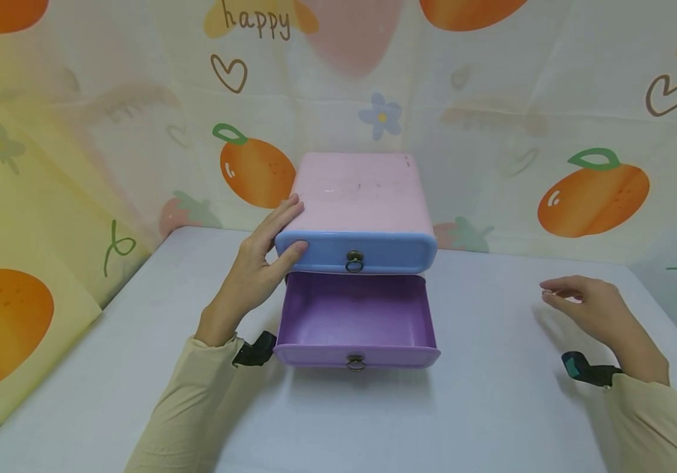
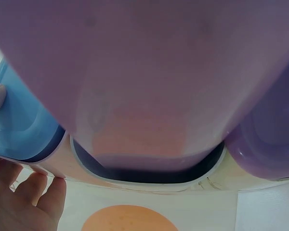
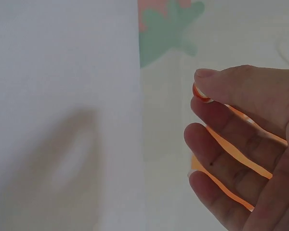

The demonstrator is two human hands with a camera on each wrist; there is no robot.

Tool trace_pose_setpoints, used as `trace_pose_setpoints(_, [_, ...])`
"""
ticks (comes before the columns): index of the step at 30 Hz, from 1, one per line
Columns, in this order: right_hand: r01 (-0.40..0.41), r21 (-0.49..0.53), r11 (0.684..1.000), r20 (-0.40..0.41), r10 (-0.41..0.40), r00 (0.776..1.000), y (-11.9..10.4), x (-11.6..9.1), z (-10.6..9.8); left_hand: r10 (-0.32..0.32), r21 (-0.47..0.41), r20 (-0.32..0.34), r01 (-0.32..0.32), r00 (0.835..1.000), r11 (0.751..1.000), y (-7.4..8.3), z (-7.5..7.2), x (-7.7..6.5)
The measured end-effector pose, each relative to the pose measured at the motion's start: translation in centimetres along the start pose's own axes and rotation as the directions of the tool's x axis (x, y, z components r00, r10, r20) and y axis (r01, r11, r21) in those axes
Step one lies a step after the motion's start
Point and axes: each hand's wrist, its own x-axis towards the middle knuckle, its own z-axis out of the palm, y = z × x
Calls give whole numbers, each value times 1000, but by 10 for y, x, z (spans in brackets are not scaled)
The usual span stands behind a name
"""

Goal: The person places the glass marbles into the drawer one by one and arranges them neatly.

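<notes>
A small drawer cabinet with a pink top [image 1: 359,190] stands in the middle of the table. Its blue top drawer [image 1: 321,255] is closed, and the purple drawer [image 1: 350,315] below is pulled out with nothing inside. My left hand [image 1: 256,263] rests on the cabinet's left side, thumb against the blue front and fingers extended along the side. In the left wrist view another purple drawer front [image 2: 267,139] shows beneath the pulled-out one. Off to the right, my right hand [image 1: 595,309] pinches a tiny rounded orange-red and white thing [image 3: 200,94] between thumb and forefinger, mostly hidden.
A white table [image 1: 492,407] carries the cabinet. Behind and to the left hangs a cloth [image 1: 463,79] printed with oranges, hearts and flowers. Metal ring pulls [image 1: 355,261] hang on the drawer fronts. Dark wrist cameras [image 1: 589,371] sit at both cuffs.
</notes>
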Motion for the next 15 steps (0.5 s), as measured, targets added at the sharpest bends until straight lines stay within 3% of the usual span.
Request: trace_pose_setpoints(15, [87, -10, 996, -79, -87, 993, -21, -1, -6, 0, -4, 3, 0, 1000, 1000, 1, 0, 1])
